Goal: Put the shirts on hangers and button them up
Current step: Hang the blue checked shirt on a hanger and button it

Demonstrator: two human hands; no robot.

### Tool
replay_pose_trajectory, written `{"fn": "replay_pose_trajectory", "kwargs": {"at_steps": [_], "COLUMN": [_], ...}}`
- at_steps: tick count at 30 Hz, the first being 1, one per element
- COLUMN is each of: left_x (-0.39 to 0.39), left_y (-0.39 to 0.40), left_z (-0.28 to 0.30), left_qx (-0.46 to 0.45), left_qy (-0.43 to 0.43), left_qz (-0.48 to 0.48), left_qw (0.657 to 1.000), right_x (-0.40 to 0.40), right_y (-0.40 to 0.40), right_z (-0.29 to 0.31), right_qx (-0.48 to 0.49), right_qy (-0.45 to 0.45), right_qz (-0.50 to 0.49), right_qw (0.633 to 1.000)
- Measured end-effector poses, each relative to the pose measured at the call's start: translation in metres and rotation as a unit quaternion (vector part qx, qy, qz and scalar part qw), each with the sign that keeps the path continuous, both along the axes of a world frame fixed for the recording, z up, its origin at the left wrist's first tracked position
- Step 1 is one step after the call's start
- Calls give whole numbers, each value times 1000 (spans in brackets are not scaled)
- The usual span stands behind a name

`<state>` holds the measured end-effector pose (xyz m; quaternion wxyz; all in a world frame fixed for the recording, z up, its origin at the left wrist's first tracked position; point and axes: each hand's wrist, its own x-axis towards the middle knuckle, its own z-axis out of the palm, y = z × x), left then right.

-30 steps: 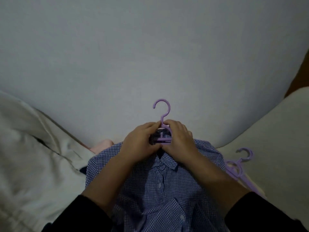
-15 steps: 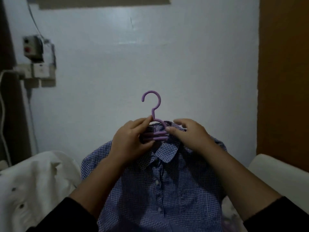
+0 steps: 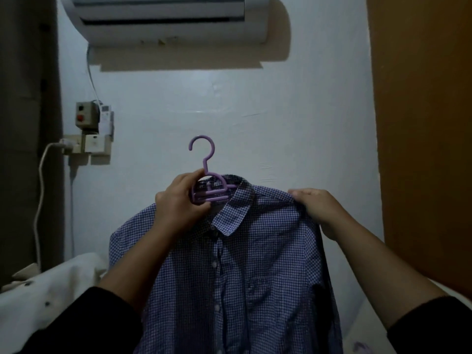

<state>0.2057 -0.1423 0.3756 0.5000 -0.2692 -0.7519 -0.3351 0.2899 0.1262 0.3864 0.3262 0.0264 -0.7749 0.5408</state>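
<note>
**Checked shirt held up on its purple hanger**

Far to my left a white cable [image 3: 40, 200] runs up the dark edge of the wall to a socket block [image 3: 85, 145], and above that sits a grey switch box [image 3: 86, 116] with a red button. A white air conditioner [image 3: 168, 19] hangs over all of it, high on the pale wall [image 3: 255, 118]. Low in that same corner lies a heap of white fabric [image 3: 51, 290] with small dark specks.

My left hand [image 3: 178, 200] grips the purple hanger [image 3: 209, 191] at its neck — fingers curled round the crossbars just under the hook, thumb below them. The hook itself stands free and upright above my knuckles, in front of the wall and touching nothing.

The blue-and-white checked shirt [image 3: 242, 277] hangs from the hanger in front of me, facing me, its collar wrapped around the hanger's bars. The placket runs down the middle with pale buttons showing along it; near the collar the two front edges look slightly parted, though the light is too dim to be sure how many buttons are done up.

My right hand [image 3: 316, 210] pinches the shirt's shoulder seam — fingers curled over the top of the cloth, holding that shoulder up level with the collar. Both my sleeves are black. Past my right arm stands a brown wooden panel [image 3: 421, 123].
</note>
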Motion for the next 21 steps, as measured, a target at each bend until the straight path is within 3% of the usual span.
{"fn": "replay_pose_trajectory", "kwargs": {"at_steps": [8,18,21], "left_x": [-3,-12,-8], "left_y": [-10,-9,1], "left_z": [21,20,16], "left_qx": [21,11,5], "left_qy": [-4,-39,-49], "left_qz": [-25,-41,-9], "left_qw": [999,998,999], "right_x": [-3,-10,-15], "right_y": [3,16,-3], "right_z": [9,7,9], "right_qx": [-219,-71,37], "right_qy": [63,34,115], "right_qz": [46,-30,-88], "right_qw": [973,996,989]}}
